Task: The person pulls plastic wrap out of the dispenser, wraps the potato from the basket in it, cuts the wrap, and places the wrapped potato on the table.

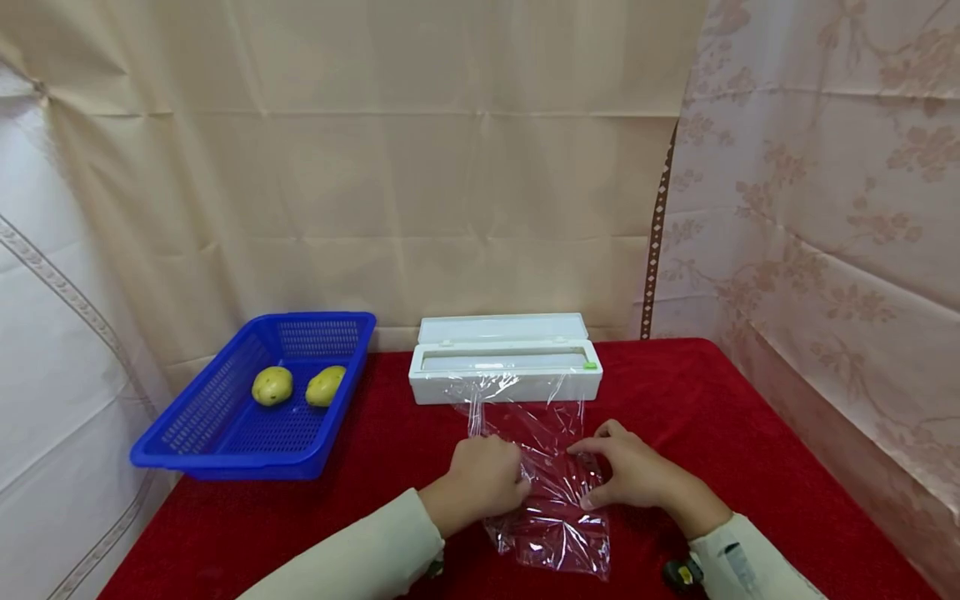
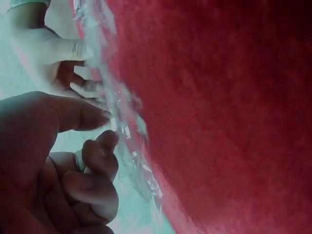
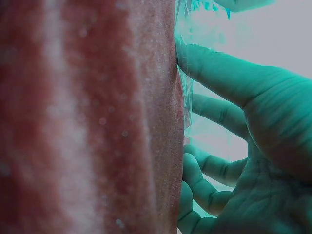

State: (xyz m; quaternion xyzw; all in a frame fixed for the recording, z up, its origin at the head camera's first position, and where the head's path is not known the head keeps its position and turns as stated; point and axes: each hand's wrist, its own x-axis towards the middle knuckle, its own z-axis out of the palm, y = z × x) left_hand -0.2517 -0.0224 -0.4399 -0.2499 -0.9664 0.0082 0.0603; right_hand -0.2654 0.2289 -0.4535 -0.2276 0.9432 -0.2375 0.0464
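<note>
A sheet of clear plastic wrap (image 1: 558, 529) comes out of the white wrap dispenser (image 1: 510, 387) and lies crinkled over the red cloth. My left hand (image 1: 483, 475) pinches the sheet's left side, other fingers curled; in the left wrist view, the wrap (image 2: 119, 105) runs at the thumb and forefinger tips. At the sheet's right edge is my right hand (image 1: 633, 471), thumb and fingers spread apart, tips touching the film. The right wrist view has its thumb (image 3: 214, 66) against the wrap's edge, close over the cloth.
A blue plastic basket (image 1: 225, 461) with two yellowish potatoes (image 1: 272, 386) stands at the left. The dispenser's lid (image 1: 502, 328) is raised, and a small green slider (image 1: 590, 366) sits at its right end. Red cloth (image 1: 675, 383) covers the table; curtains hang behind and beside it.
</note>
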